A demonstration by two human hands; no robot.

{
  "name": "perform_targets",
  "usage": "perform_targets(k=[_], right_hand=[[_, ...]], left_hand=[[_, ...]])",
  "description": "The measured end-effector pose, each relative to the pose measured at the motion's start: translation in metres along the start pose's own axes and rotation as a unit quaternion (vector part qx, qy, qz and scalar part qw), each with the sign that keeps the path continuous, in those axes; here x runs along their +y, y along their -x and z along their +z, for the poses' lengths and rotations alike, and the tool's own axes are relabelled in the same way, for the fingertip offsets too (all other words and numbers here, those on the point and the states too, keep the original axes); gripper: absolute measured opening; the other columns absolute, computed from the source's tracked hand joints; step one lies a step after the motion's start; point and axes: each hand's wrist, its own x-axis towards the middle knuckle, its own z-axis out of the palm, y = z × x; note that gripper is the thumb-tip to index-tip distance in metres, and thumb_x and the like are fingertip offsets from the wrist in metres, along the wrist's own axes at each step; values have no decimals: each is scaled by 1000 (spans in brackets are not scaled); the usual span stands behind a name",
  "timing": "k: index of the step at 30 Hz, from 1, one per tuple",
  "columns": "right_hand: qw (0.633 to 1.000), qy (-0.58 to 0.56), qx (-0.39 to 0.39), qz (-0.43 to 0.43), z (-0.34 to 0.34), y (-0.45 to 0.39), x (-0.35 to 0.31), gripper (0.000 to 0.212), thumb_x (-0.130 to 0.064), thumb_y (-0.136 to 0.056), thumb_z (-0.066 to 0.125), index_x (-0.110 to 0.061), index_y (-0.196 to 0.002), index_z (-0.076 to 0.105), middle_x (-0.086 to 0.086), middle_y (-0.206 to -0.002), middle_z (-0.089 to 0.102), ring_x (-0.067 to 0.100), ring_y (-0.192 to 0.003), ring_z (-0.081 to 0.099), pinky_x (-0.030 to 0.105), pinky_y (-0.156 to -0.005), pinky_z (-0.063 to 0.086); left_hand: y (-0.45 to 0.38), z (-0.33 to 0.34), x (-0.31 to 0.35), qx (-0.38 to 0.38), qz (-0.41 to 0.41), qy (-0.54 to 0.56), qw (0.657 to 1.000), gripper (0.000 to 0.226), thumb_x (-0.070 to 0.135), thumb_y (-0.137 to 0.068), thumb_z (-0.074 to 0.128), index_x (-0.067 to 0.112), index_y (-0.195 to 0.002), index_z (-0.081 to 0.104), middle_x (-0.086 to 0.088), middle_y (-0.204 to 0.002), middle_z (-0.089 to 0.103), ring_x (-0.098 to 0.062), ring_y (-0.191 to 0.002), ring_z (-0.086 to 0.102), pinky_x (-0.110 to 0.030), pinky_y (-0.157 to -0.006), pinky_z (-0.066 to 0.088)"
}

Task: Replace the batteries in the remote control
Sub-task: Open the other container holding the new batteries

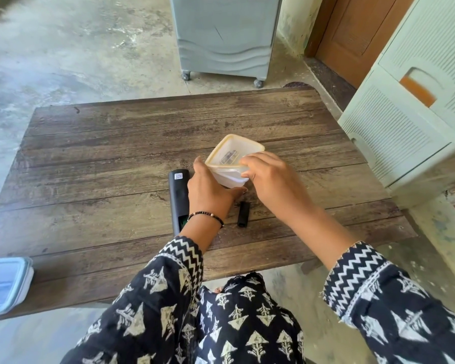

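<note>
Centrally, both hands grip a tilted plastic box (222, 177): left hand (208, 190) curled round its near-left side, right hand (271, 179) with fingertips clamped on the lid (234, 151); small batteries (229, 156) show faintly inside. Just left, touching the left wrist, a black remote (178, 190) lies back-up, compartment open; its cover (243, 214) lies nearby on the table (103, 166).

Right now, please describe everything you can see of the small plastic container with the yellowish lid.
The container is small, translucent white plastic, with a yellow-rimmed clear lid. It sits tilted on the wooden table. The left hand grips its side and the right hand pulls at the lid's near edge. Small items inside are blurred.
</note>
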Motion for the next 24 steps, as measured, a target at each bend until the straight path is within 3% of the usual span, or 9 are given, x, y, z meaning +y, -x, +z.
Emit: perform_targets(k=[4, 7, 11, 14, 17, 21, 24], right_hand=[[999, -19, 2, 48, -1, 5, -4, 28, -8, -80, 66, -2, -107, 65, 12, -107, 69, 27, -103, 61, 34, -88, 48], [997, 3, -39, 61, -3, 4, -8, 43, -26, -81, 67, -6, -118, 61, 8, -123, 62, 23, -117, 52, 30, -98, 38], [996, 44, -59, 57, 3, -10, -16, 44, -32, -85, 61, -9, -122, 58, 8, -132, 55, 22, -127, 43, 33, -101, 37], [991, 83, -87, 53, 10, -20, -20, 39, -34, -89, 52, -7, -116, 59, 9, -126, 58, 24, -121, 47, 35, -92, 42], [990, 107, -85, 31, 14, -23, -24, 33, -34, -92, 48, -5, -100, 62, 10, -110, 64, 28, -105, 55, 33, -69, 42], [986, 143, -88, -10, 16, -26, -25, 30, -27, -95, 43, -4, -96, 63, 14, -104, 66, 31, -97, 60, 36, -69, 45], [985, 140, -101, -17, 12, -30, -24, 32, -27, -96, 40, -3, -95, 62, 16, -101, 66, 32, -93, 61, 38, -67, 46]], left_hand=[[-2, 0, 3, 3, -10, 14, 1000, 95, 33, -59, 84, 5, -135, 34, -8, -117, 62, -20, -105, 60, -16, -69, 40], [-1, -1, 9, 2, -9, 3, 1000, 91, 24, -71, 74, 7, -142, 20, -9, -111, 63, -22, -99, 61, -18, -67, 37], [5, -1, 12, -10, 1, -14, 1000, 86, 19, -81, 59, 10, -146, 3, 4, -77, 55, -19, -69, 53, -27, -64, 38], [5, 1, 9, -12, 9, -36, 999, 84, 20, -84, 55, 11, -146, 0, 11, -65, 46, -13, -57, 46, -29, -61, 37], [4, 1, 5, -10, 12, -32, 999, 83, 23, -84, 57, 8, -146, 4, 1, -81, 60, -18, -67, 53, -28, -62, 37], [6, 1, 3, -8, 11, -40, 999, 84, 25, -82, 61, 3, -144, 9, -9, -99, 68, -24, -86, 62, -25, -63, 37], [5, 1, 7, -11, 7, -39, 999, 83, 25, -82, 62, 2, -144, 11, -10, -99, 68, -18, -75, 55, -25, -61, 36]])
